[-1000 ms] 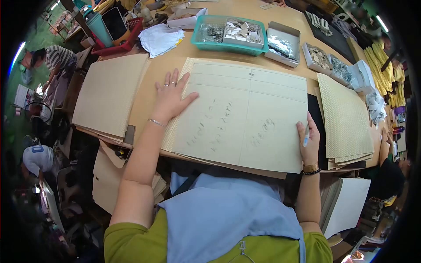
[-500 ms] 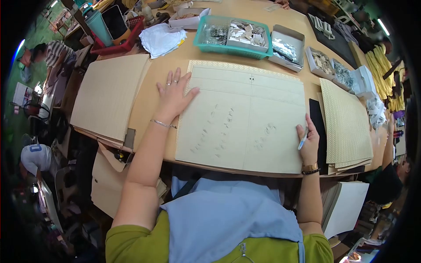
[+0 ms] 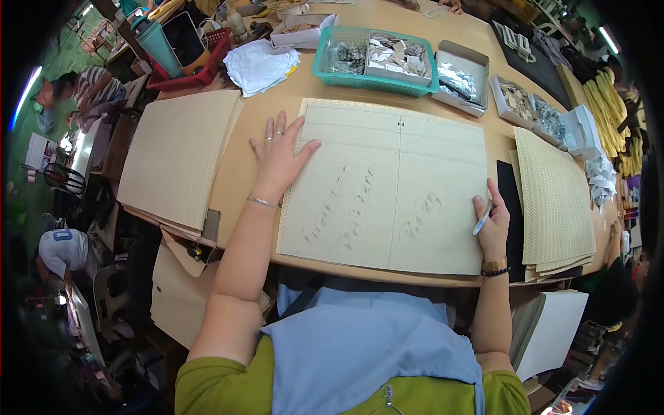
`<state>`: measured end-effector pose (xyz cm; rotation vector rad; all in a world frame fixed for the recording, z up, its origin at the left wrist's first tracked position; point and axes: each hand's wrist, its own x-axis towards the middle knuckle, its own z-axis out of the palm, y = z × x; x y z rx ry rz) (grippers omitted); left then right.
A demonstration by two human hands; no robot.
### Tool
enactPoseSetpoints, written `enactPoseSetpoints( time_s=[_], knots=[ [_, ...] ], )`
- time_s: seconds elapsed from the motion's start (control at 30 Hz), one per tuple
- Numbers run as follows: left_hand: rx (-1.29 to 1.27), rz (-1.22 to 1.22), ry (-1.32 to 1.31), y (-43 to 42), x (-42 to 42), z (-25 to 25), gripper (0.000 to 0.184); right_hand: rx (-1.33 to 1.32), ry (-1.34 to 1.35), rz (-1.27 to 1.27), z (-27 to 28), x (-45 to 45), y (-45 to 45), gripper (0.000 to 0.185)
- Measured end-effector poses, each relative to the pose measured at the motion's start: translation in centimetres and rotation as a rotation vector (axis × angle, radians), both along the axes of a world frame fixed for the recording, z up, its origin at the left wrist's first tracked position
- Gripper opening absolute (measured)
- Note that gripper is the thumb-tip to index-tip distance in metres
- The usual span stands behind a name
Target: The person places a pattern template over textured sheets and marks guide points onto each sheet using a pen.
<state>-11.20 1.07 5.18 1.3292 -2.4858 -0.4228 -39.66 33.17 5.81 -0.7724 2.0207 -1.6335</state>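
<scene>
A cream cardboard sheet [image 3: 353,228] with pencilled handwriting, ruled lines and two small dark marks near its far edge lies flat before me. Under it, a sheet with a woven texture shows along the far and left edges. My left hand [image 3: 280,155] rests with fingers spread at the sheet's left edge, partly on the table. At the right edge, my right hand [image 3: 493,228] holds a white and blue pen [image 3: 482,219] between thumb and curled fingers, and its fingertips touch the sheet.
Stacks of textured sheets lie left [image 3: 176,149] and right [image 3: 553,200]. Behind are a teal basket [image 3: 321,69] of small pieces, a white cloth [image 3: 257,66], a red basket [image 3: 187,81] holding a tumbler [image 3: 155,45], and an open box [image 3: 470,62]. Other people work around.
The whole view has shifted slightly to the right, and the handwriting looks sharper. Both hands keep their places at the sheet's edges, with the pen still in the right.
</scene>
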Motion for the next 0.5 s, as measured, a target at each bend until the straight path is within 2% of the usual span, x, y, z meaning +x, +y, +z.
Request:
enactPoseSetpoints(
  time_s=[0.37, 0.5],
  knots=[
    [-0.018, 0.065, 0.002, -0.2, -0.7, 0.4, 0.064, 0.029, 0.031, -0.023, -0.2, 0.8, -0.2, 0.055],
    [-0.017, 0.078, -0.001, 0.0, -0.8, 0.6, 0.063, 0.113, 0.076, -0.044, 0.1, 0.8, -0.4, 0.054]
  ],
)
